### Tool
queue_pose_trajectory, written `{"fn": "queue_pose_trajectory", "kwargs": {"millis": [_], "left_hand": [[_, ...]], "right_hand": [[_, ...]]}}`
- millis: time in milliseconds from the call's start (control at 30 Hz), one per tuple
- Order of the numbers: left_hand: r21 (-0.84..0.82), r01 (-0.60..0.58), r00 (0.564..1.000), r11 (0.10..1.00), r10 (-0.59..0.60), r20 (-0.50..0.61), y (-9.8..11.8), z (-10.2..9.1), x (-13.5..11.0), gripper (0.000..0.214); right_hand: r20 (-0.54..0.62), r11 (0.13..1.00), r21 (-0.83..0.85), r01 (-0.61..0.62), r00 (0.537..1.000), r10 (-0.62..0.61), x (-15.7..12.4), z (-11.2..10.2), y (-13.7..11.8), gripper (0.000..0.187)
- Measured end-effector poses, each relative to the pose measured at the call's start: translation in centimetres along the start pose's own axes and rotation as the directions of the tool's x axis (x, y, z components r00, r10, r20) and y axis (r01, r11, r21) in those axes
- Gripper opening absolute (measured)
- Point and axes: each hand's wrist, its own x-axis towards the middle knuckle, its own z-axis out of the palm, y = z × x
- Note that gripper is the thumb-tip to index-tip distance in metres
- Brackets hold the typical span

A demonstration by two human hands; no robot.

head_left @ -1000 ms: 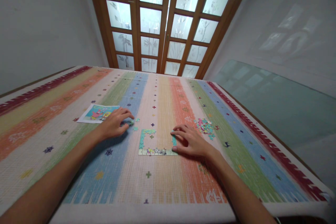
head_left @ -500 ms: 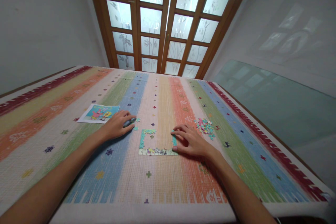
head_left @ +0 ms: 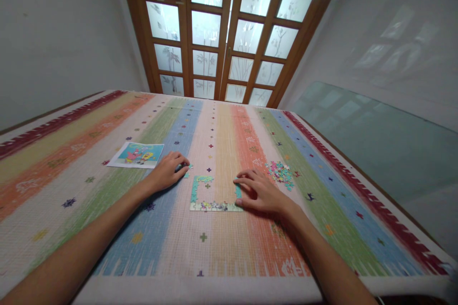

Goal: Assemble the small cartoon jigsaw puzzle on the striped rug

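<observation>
On the striped cloth lies a partly joined jigsaw puzzle point(head_left: 214, 207), with a bottom row, a left side, a short top stretch and a right side. My right hand point(head_left: 261, 192) bends over its right side, thumb and forefinger gripping the teal pieces there. Left of the puzzle, my left hand point(head_left: 170, 171) is closed, its fingertips on a loose teal puzzle piece point(head_left: 191, 167). Another loose piece point(head_left: 186, 175) shows just under the thumb. The fingers partly hide both pieces.
A heap of loose puzzle pieces point(head_left: 280, 173) lies right of my right hand. A printed cartoon picture point(head_left: 139, 154) lies beyond my left forearm. The striped tablecloth point(head_left: 225, 243) covers the table. Glass-paned wooden doors point(head_left: 229, 33) stand behind it.
My left hand has shifted slightly right, its fingertips coming together over the loose teal piece. My right hand and the joined puzzle have stayed in place.
</observation>
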Motion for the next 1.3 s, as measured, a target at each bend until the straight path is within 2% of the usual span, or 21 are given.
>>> {"fn": "queue_pose_trajectory", "kwargs": {"millis": [300, 500, 700, 867, 967, 1067, 1167, 1300], "left_hand": [[-0.191, 0.041, 0.999, 0.981, -0.045, -0.017, 2.0, -0.7, 0.2, 0.016], [-0.354, 0.038, 0.999, 0.935, -0.044, -0.009, 4.5, -0.9, 0.2, 0.017], [-0.408, -0.124, 0.990, 0.904, 0.141, 0.012, 7.3, 0.3, -0.4, 0.014], [-0.375, -0.266, 0.960, 0.888, 0.280, -0.017, 8.0, 1.3, -0.9, 0.017], [-0.348, -0.274, 0.959, 0.896, 0.282, -0.028, 7.8, 1.3, -0.9, 0.018], [-0.300, -0.234, 0.971, 0.925, 0.239, -0.023, 6.5, 0.3, -0.6, 0.022], [-0.198, -0.116, 0.993, 0.973, 0.108, -0.051, 3.9, -1.9, -0.3, 0.030], [-0.086, 0.056, 0.998, 0.995, -0.053, 0.035, -0.3, -5.8, -0.7, 0.028]], "right_hand": [[-0.003, 1.000, -0.018, 0.015, 1.000, -0.015, 0.1, 0.1, 0.3, 0.049], [-0.016, 1.000, -0.014, 0.024, 1.000, -0.024, 0.0, 0.3, 0.4, 0.048], [-0.052, 0.999, -0.027, 0.019, 0.998, -0.020, 0.2, 0.5, 0.1, 0.047], [-0.041, 0.999, -0.031, 0.020, 0.999, -0.022, 0.2, 0.5, 0.1, 0.046], [-0.043, 1.000, -0.022, 0.020, 0.999, -0.021, 0.1, 0.5, 0.0, 0.046], [-0.058, 0.999, -0.044, 0.013, 0.998, -0.016, 0.1, 0.5, -0.1, 0.046], [-0.084, 0.995, -0.098, 0.011, 0.996, -0.019, 0.2, 0.5, -0.4, 0.042], [-0.091, 0.992, -0.113, 0.060, 0.993, -0.071, 0.4, 0.8, -1.2, 0.045]]}}
